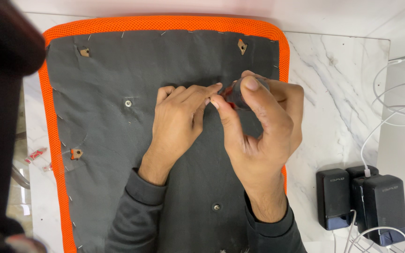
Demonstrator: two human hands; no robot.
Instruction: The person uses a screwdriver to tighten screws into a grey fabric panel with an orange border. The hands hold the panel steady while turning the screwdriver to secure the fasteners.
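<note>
An upturned seat cushion lies on a white marble table: dark grey fabric underside, stapled along an orange mesh rim. My right hand grips a dark screwdriver handle with red trim, upright over the cushion's upper middle. My left hand rests flat beside it, fingertips touching the tool's lower end. The tip and whatever it meets are hidden by my fingers. Two screws sit in the fabric, one at the left and one near the bottom.
Small brown mounting holes show at several corners of the cushion. Dark power adapters with white cables lie at the lower right of the table. A dark blurred shape fills the left edge.
</note>
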